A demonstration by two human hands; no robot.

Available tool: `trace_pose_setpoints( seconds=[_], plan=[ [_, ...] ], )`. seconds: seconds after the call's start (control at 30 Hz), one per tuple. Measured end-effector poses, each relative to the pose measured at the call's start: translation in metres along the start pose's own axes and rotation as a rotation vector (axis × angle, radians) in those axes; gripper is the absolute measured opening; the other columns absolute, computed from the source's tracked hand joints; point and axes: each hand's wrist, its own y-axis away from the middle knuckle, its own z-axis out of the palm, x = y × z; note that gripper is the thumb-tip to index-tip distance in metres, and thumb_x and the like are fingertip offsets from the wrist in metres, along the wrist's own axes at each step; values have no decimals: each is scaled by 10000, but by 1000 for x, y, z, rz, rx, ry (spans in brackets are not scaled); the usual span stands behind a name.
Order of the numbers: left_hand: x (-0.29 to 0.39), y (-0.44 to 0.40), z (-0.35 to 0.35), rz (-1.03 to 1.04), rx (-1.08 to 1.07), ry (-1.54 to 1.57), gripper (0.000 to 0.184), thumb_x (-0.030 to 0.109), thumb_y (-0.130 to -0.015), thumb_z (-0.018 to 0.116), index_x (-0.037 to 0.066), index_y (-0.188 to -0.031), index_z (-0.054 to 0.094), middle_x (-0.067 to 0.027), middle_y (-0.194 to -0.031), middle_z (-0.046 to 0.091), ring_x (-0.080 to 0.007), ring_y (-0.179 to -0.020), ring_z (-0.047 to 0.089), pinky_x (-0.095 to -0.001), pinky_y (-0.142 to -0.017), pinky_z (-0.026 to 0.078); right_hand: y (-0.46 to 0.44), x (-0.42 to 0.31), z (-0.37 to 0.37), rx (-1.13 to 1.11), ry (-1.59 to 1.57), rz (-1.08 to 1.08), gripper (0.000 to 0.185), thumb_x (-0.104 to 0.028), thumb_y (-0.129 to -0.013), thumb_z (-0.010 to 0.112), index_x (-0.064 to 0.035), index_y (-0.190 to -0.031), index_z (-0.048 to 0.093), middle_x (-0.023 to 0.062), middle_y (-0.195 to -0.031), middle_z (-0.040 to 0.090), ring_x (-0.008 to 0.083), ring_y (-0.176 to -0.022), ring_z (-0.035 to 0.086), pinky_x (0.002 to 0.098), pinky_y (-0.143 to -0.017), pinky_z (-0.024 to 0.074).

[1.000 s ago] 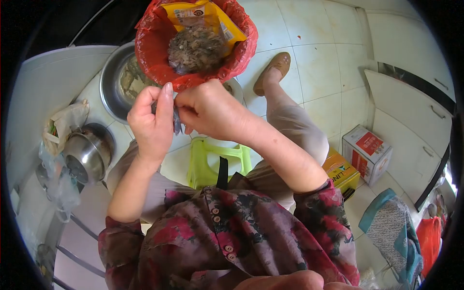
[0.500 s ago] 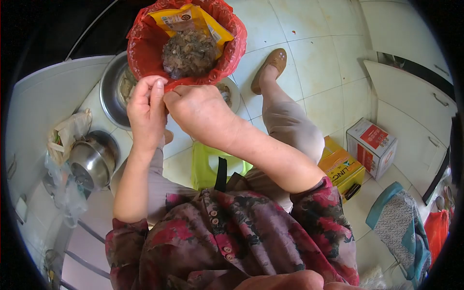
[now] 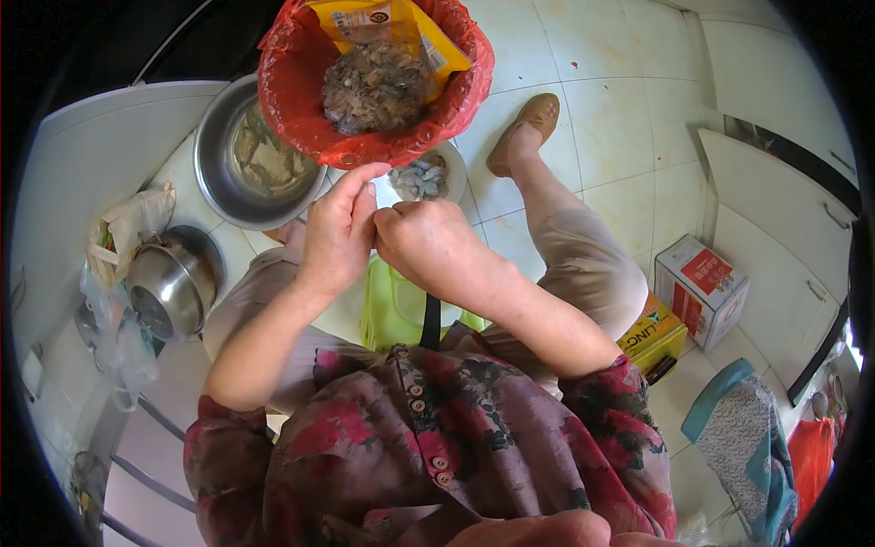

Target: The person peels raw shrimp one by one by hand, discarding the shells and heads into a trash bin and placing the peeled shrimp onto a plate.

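My left hand (image 3: 341, 232) and my right hand (image 3: 439, 244) meet in front of my body, fingertips close together. Both are closed in a pinch; whatever sits between the fingers is hidden. Just beyond them stands a bin lined with a red plastic bag (image 3: 284, 96), holding a heap of greyish shells and scraps (image 3: 375, 89) and a yellow packet (image 3: 437, 46). Partly behind my right hand is a white bowl (image 3: 458, 187) with greyish pieces that look like peeled shrimp (image 3: 421, 176). Left of it a steel basin (image 3: 211, 173) contains pale shrimp-like pieces in liquid.
Between my legs is a green plastic stool (image 3: 378, 305). Steel pots (image 3: 173, 292) and plastic bags (image 3: 118, 337) stand at the left. To the right are a yellow box (image 3: 654, 335), a white-and-red carton (image 3: 702, 287), cabinets (image 3: 775, 191) and a draped cloth (image 3: 743, 438).
Both hands have drawn back from the bin's rim towards my body and slightly right. The basin and the bowl now show more fully.
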Motion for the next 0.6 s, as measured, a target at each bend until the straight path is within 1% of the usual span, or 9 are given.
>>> trace_pose_setpoints(
  seconds=[0.03, 0.1, 0.17, 0.33, 0.4, 0.43, 0.5, 0.53, 0.6],
  plan=[
    [-1, 0, 0, -1, 1, 1, 238, 66, -970, 450, 0, -1156, 583, -66, -1039, 635, -106, -937, 548, -255, -845, 438, -1, -1, -1, 6, -25, 3, 78, -67, -706, 610, -26, -669, 555, 120, -602, 579, 283, -561, 621, 378, -505, 504],
    [-3, 0, -1, 239, 73, -44, 244, 54, -968, 441, -7, -1159, 579, -69, -1037, 634, -100, -922, 546, -250, -836, 440, -5, -4, -6, 10, -47, 3, 87, -70, -705, 613, -26, -659, 555, 120, -592, 573, 281, -560, 619, 377, -506, 504],
    [1, 1, -5, 236, 81, -35, 248, 48, -967, 436, -10, -1162, 577, -68, -1043, 632, -98, -924, 543, -249, -839, 439, -12, -8, -11, -114, 28, 18, 73, -17, -646, 601, -9, -718, 611, 143, -643, 625, 281, -615, 662, 371, -546, 541],
    [7, 1, -15, 169, 103, -41, 261, 62, -973, 424, -9, -1176, 573, -62, -1056, 626, -94, -932, 538, -248, -844, 435, -17, -15, -18, -64, 28, -30, 124, -28, -658, 602, 1, -778, 585, 137, -670, 619, 278, -611, 653, 362, -552, 542],
    [8, -2, -21, 228, 157, -26, 247, 90, -963, 445, 2, -1148, 581, -96, -837, 653, -137, -750, 588, -297, -712, 473, -19, -23, -18, -62, 74, -36, 140, -32, -668, 601, 5, -800, 573, 138, -682, 614, 279, -612, 650, 362, -552, 540],
    [7, -5, -23, 228, 162, -25, 247, 90, -963, 445, 2, -1148, 581, -96, -837, 653, -137, -750, 588, -297, -712, 473, -20, -27, -16, -15, 39, -5, 145, -37, -680, 598, 7, -812, 558, 139, -687, 608, 283, -615, 646, 366, -551, 538],
    [7, -8, -23, 371, 219, -62, 256, 122, -968, 447, 2, -1151, 580, -109, -827, 649, -156, -706, 588, -303, -690, 475, -21, -30, -12, 28, 5, 21, 150, -41, -692, 594, 10, -823, 544, 140, -692, 601, 287, -619, 642, 370, -551, 535],
    [11, -6, -24, 371, 225, -59, 256, 122, -968, 447, 2, -1151, 580, -109, -827, 649, -156, -706, 588, -303, -690, 475, -21, -30, -10, 56, -32, 74, 128, -42, -718, 591, 15, -827, 558, 151, -700, 610, 293, -644, 649, 375, -551, 532],
    [24, -1, -28, 158, 101, -59, 263, 136, -971, 450, -3, -1158, 572, -128, -849, 645, -184, -720, 603, -314, -717, 477, -21, -27, -9, 82, -66, 124, 109, -42, -744, 589, 21, -831, 571, 161, -708, 619, 298, -669, 655, 380, -551, 529]
  ],
)
